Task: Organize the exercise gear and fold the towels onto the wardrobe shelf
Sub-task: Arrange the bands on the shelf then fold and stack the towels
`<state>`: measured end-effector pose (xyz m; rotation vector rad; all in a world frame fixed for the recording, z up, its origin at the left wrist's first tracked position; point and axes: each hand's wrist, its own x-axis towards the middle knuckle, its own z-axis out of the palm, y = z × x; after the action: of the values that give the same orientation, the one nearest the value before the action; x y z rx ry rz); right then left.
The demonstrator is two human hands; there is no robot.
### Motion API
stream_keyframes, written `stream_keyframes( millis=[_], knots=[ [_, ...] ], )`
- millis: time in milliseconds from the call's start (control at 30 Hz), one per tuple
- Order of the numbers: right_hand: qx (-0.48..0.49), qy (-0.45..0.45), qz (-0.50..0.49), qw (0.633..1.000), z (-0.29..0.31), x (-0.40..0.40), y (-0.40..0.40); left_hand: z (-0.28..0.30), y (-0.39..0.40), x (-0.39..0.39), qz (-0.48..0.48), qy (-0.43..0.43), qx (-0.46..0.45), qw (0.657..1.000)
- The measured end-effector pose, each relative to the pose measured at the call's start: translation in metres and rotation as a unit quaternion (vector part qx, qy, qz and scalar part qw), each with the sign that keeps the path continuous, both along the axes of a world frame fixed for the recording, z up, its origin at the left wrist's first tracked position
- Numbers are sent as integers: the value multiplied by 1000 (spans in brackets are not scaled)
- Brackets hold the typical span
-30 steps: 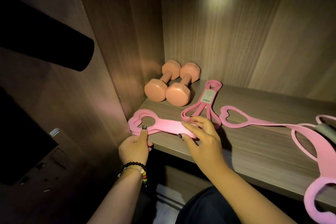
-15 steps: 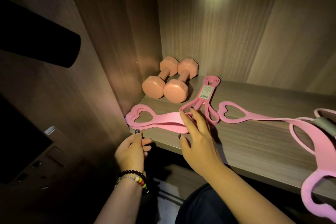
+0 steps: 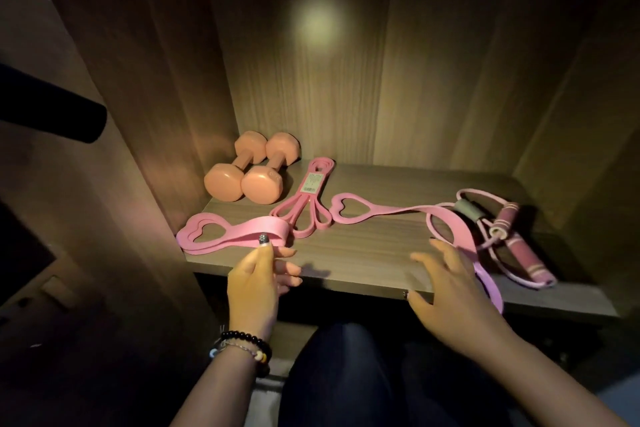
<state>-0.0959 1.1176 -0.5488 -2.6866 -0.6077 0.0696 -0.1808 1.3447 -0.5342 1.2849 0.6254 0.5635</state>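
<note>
A folded pink band with a heart-shaped end [image 3: 221, 236] lies at the shelf's front left. My left hand [image 3: 258, 276] touches its folded end with the index fingertip, other fingers loosely curled. My right hand [image 3: 446, 284] hovers with spread fingers over the front edge, just left of a second pink heart band [image 3: 360, 213] that stretches across the shelf and hangs over the edge at right. Two peach dumbbells [image 3: 247, 172] stand in the back left corner. A labelled bundle of pink loop bands [image 3: 308, 204] lies beside them.
The wooden shelf [image 3: 363, 260] sits in a dim wardrobe with side walls close on both sides. A pink jump rope with striped handles [image 3: 519, 246] lies at the right. A dark rod [image 3: 52, 114] juts in at the left. My dark-clothed knee is below the shelf.
The folded band now lies on the shelf. My right hand has left it and moved right toward the second band. My left hand rose to touch the fold. The view shifted right, showing the jump rope.
</note>
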Motion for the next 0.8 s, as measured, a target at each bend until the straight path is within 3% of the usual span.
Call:
stream_keyframes(
  millis=[133, 267, 467, 633, 800],
  knots=[
    [-86, 50, -57, 993, -4, 8, -42, 10, -47, -1, -61, 1, -34, 998],
    [-132, 11, -27, 991, -9, 5, -60, 11, -79, -5, -94, -2, -49, 994],
    [93, -21, -29, 995, 32, 17, -62, 11, -97, -22, -96, 0, -11, 995],
    [94, -28, -22, 995, 100, 22, -46, 20, -103, -14, -104, 9, 5, 995],
    [213, -71, 27, 974, 160, -2, -29, 36, -105, 6, -110, 10, 92, 990]
  ],
)
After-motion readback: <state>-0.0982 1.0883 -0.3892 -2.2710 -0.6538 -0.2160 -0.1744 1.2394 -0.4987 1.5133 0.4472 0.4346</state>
